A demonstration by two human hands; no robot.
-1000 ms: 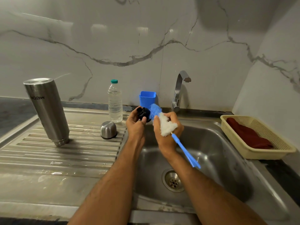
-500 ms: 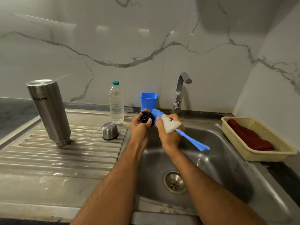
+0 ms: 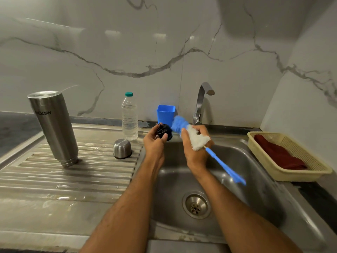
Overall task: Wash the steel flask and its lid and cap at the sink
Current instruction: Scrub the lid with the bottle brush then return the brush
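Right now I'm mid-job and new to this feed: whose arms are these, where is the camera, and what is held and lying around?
There is no machine: a person's bare arms, filmed by one head-worn camera looking down at a steel sink. The left hand grips the black lid. The right hand holds a blue bottle brush near its head, touching or almost touching the lid. On the draining board the steel flask stands mouth down, with its steel cap upturned beside a water bottle. A blue cup stands near the tap; a basket holds a red cloth.
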